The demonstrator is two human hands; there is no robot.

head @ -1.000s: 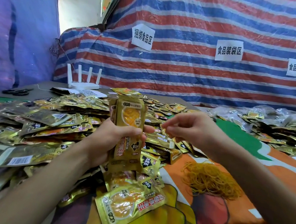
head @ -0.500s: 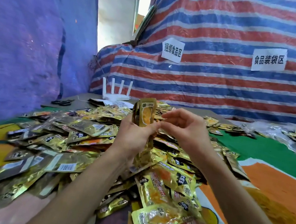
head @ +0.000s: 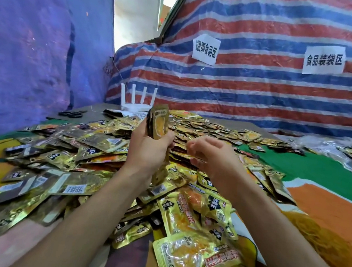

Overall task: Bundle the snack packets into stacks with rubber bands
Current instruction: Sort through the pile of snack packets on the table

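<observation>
Spreading across the far side, a red, white and blue striped tarp [head: 265, 95] hangs behind the table, with a blue sheet [head: 36, 47] closing off the left. A printed cloth [head: 321, 175] in green and orange covers the table. Over its left and middle lies a wide heap of gold snack packets [head: 93, 144]. On the near right, a blurred tangle of tan rubber bands [head: 326, 242] rests on the orange part of the cloth.

Above the heap, the left hand [head: 146, 149] grips an upright stack of packets [head: 159, 122], fingers wrapped round its lower half while the top sticks up clear. Just to the right and apart from it, the right hand [head: 210, 155] has its fingers curled, tips drawn toward the thumb; whether it pinches anything cannot be told.

A white router [head: 137, 103] stands at the far edge. Black scissors [head: 71, 113] lie to its left.
</observation>
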